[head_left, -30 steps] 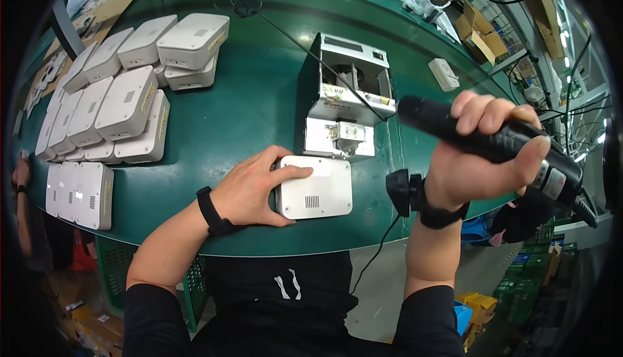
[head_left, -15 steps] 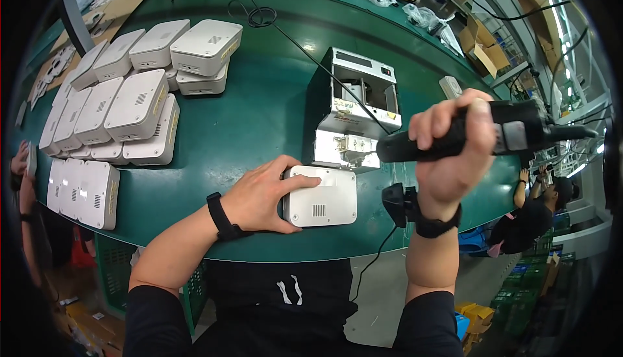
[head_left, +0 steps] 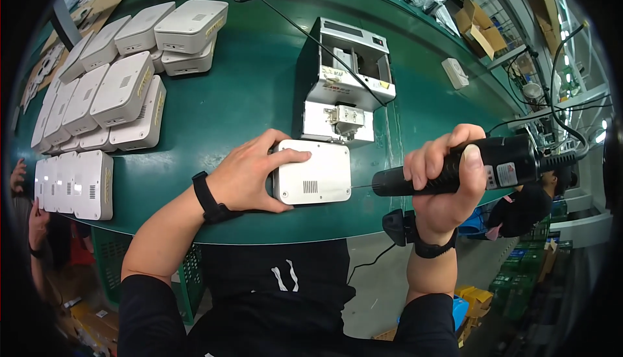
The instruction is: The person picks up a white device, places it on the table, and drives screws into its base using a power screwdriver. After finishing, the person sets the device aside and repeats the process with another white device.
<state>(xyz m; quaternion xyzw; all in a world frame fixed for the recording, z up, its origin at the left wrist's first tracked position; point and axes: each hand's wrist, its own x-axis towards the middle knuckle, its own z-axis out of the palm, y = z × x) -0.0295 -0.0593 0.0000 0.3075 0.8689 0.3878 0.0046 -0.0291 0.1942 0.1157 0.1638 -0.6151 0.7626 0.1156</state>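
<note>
A white plastic box [head_left: 324, 169] with a small vent grille lies flat near the table's front edge. My left hand [head_left: 250, 172] grips it by its left end, thumb along the near side and fingers over the far corner and top. My right hand [head_left: 448, 175] is wrapped round a black corded electric screwdriver [head_left: 506, 162], held nearly level. Its thin bit points left and reaches the box's right near corner; whether it touches a screw there is too small to tell. Just beyond the box stands a black and silver screw feeder [head_left: 350, 91] with a metal block in front.
Stacks of similar white boxes [head_left: 120, 97] fill the left of the green table [head_left: 240, 97]. A white adapter-like piece [head_left: 455, 73] lies at the right. A black cable [head_left: 292, 23] crosses over the feeder. At the left edge are another person's hands [head_left: 37, 221].
My right hand has brought the screwdriver down from the feeder's front to the box's right near corner. My left hand still grips the box. The whole view has shifted slightly.
</note>
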